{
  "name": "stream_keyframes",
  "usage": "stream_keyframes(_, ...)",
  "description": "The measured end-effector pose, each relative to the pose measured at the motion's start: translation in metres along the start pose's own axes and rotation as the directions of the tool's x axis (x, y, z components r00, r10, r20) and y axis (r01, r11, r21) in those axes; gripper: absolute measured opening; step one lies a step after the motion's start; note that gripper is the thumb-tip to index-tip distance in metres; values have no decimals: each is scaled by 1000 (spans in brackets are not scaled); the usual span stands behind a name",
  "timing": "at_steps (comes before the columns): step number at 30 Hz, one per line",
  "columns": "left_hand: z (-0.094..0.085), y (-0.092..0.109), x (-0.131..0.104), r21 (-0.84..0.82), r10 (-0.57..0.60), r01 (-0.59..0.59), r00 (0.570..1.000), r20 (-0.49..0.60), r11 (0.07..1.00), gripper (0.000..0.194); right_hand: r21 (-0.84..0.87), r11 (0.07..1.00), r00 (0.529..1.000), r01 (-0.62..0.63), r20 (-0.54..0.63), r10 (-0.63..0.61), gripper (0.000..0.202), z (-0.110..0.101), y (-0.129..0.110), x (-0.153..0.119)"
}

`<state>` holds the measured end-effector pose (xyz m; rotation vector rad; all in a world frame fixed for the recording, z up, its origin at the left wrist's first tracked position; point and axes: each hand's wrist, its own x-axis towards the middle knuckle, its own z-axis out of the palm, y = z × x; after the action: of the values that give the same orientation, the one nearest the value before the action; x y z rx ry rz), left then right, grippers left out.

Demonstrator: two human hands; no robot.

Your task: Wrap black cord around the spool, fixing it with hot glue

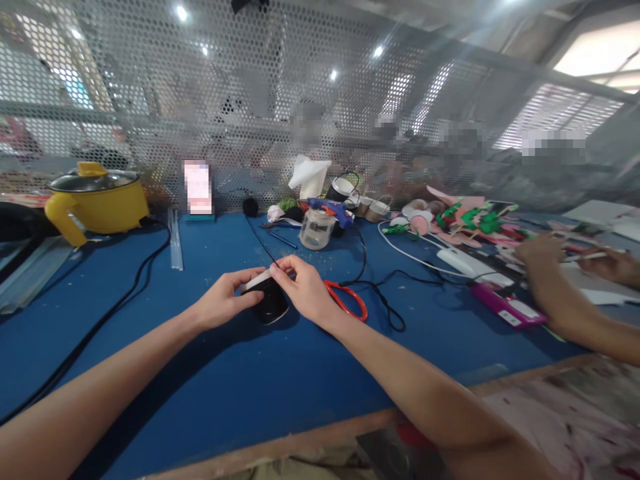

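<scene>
My left hand [225,300] is closed around the side of a small black cup [271,305] with a white rim, tilted just above the blue table. Thumb and fingers of my right hand [304,288] are pinched together at the rim, on the end of a thin black cord [260,241]. That cord runs back across the table to a black ball of yarn [250,207]. The cup's inside is hidden from me, and my right fingertips cover part of the rim.
A clear jar [317,230] with a blue glue gun [334,209] stands behind my hands. Orange scissor handles [361,307] lie at right among black cables. A yellow electric pot [103,203] and glue sticks [175,243] are left. A co-worker's hands [543,260] work at right.
</scene>
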<state>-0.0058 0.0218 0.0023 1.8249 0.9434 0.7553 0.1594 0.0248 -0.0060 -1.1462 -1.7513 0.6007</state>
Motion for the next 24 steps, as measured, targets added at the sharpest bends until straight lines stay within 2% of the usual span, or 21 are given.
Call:
stream_keyframes(7,-1,-2,2,24,43,-42,999,-11,999,42,-18,1000,1000,21,-19,-21,15,0,2,0)
stream_keyframes(19,4,-1,-1,-13,-31,30,998,-63,999,45,-20,1000,999,22,-47,-23,15,3,1,-2)
stream_keyframes(24,2,1,-1,58,21,-18,998,-56,998,39,-26,999,998,33,-51,-34,16,2,2,-2)
